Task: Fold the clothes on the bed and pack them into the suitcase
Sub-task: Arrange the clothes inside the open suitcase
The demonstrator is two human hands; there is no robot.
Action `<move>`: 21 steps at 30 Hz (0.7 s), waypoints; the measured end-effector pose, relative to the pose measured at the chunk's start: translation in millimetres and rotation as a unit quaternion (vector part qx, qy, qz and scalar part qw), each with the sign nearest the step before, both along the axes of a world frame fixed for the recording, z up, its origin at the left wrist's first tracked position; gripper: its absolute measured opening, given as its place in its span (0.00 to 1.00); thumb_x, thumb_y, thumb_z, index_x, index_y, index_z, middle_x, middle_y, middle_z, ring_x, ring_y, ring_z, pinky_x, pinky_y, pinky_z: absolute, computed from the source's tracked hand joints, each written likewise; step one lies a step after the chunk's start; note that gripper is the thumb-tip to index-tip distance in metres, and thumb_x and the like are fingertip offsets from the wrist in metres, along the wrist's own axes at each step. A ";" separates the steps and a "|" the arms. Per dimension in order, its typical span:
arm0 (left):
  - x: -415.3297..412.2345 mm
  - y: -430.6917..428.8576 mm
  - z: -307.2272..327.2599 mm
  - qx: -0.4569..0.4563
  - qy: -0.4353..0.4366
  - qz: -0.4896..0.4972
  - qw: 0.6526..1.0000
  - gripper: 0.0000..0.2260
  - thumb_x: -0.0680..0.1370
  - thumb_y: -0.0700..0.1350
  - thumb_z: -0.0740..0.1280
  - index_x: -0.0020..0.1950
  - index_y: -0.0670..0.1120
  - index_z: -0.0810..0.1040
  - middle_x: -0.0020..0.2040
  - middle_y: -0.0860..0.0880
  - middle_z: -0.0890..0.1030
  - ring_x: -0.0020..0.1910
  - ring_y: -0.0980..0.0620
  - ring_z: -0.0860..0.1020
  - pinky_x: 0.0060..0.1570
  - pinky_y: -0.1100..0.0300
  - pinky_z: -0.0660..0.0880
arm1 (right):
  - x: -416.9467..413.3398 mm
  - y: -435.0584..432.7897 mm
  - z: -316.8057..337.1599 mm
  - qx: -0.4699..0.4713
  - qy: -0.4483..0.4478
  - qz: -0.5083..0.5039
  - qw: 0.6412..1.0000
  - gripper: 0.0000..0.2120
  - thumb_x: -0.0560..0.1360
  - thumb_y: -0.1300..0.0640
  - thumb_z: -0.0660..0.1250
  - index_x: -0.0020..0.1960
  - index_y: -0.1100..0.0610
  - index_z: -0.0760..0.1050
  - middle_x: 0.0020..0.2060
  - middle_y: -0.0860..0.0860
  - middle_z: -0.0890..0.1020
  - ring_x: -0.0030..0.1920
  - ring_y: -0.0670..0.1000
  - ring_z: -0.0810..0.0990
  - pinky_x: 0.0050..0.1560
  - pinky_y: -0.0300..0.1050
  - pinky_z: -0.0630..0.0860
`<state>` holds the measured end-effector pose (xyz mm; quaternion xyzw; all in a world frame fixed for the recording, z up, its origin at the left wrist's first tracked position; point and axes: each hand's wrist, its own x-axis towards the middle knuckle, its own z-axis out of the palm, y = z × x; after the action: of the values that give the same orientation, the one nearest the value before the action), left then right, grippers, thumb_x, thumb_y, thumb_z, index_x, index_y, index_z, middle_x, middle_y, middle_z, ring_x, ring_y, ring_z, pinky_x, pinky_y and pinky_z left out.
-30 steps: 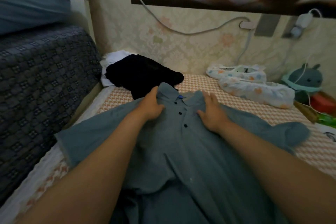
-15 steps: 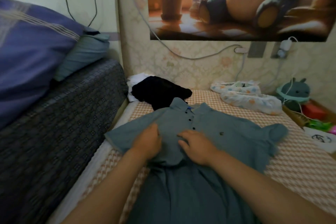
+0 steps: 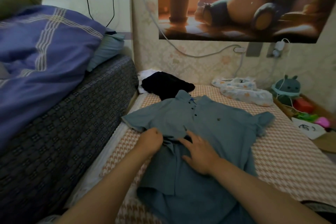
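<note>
A grey-blue polo shirt (image 3: 209,120) lies face up on the bed, collar toward the wall, both short sleeves spread out. My left hand (image 3: 151,141) pinches a fold of the shirt near its left side, fingers curled. My right hand (image 3: 197,152) lies flat on the shirt's middle with fingers spread. Beyond the collar sits a black garment (image 3: 164,85) on top of a white one (image 3: 145,75). No suitcase is in view.
The bed has an orange-and-white patterned sheet (image 3: 283,158). A dark patterned mattress edge (image 3: 69,123) with a purple duvet (image 3: 41,56) rises on the left. Two white printed shoe covers (image 3: 243,92), a green plush toy (image 3: 287,88) and small items lie at the right wall.
Both hands have slid from the collar down to the shirt's middle. The left hand now pinches fabric. The view has tilted up, showing more of the wall.
</note>
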<state>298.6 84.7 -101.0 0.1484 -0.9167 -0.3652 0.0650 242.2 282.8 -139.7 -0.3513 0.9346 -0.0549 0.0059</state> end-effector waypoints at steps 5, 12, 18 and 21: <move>10.9 23.0 -9.6 -0.001 -0.040 -0.026 0.999 0.09 0.73 0.53 0.71 0.43 0.48 0.79 0.51 0.47 0.83 0.49 0.48 0.80 0.45 0.58 0.75 | 7.2 -0.1 -9.9 -0.016 -0.047 0.002 0.999 0.29 0.81 0.46 0.58 0.80 0.44 0.53 0.80 0.53 0.45 0.79 0.55 0.49 0.78 0.49 0.49; 1.0 24.8 -5.4 -0.012 0.049 0.087 0.995 0.08 0.78 0.40 0.61 0.52 0.35 0.74 0.56 0.34 0.78 0.55 0.38 0.76 0.45 0.55 0.68 | 2.2 5.3 -5.2 0.001 -0.065 -0.004 0.998 0.32 0.80 0.40 0.59 0.80 0.44 0.52 0.80 0.54 0.43 0.80 0.54 0.47 0.78 0.50 0.49; 33.4 -27.3 26.6 -0.213 -0.228 -0.024 0.950 0.19 0.83 0.43 0.57 0.71 0.37 0.66 0.70 0.38 0.71 0.67 0.42 0.72 0.62 0.55 0.69 | 1.5 3.3 1.8 -0.008 -0.126 0.014 0.992 0.33 0.76 0.34 0.60 0.78 0.40 0.56 0.79 0.50 0.55 0.78 0.52 0.54 0.77 0.54 0.52; 51.8 -25.6 20.9 -0.232 -0.441 -0.053 0.866 0.19 0.83 0.42 0.57 0.72 0.36 0.64 0.70 0.37 0.71 0.65 0.40 0.74 0.63 0.51 0.73 | 9.3 4.5 7.1 0.009 -0.166 0.032 0.986 0.28 0.77 0.37 0.61 0.75 0.41 0.64 0.78 0.47 0.59 0.77 0.51 0.59 0.77 0.51 0.54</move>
<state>350.4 59.2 -80.0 0.2260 -0.9147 -0.0412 -0.3325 251.5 287.3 -132.6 -0.3671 0.9094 -0.1039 0.1656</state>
